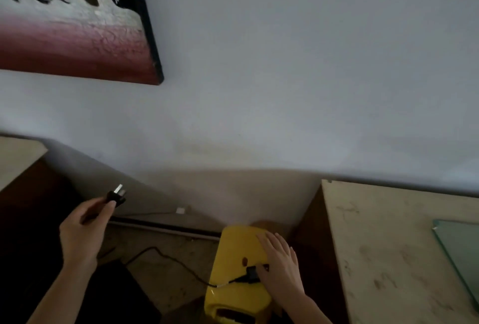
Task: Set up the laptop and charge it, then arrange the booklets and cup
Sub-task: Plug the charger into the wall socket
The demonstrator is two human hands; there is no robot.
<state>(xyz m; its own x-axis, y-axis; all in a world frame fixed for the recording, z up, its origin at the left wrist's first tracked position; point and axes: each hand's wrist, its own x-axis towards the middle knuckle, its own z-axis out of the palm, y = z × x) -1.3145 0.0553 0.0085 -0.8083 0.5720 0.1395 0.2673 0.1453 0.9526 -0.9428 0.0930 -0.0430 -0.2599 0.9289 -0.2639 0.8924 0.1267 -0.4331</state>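
Clearly the plug is being held up by the left hand, fingers clamped round its black body, metal prongs pointing up toward the wall. Its cable is not traceable from the hand. The right hand is lying flat and open on a yellow box on the floor, fingers spread, resting beside a second black plug seated in the box's top — whether it is touching that one is unclear. From that second plug a black cord is trailing across the floor to the left. A small white fitting low on the wall may be an outlet; too small to tell. To the right, a pale tabletop is carrying a glass sheet; a framed picture is hanging upper left. Risks, as I judge them: the light is dim, so the prongs could miss their slots, and the loose cord could snag — tugging the seated plug out. Count: two plugs, two hands, one box, one picture. No laptop, booklets or cup are showing.
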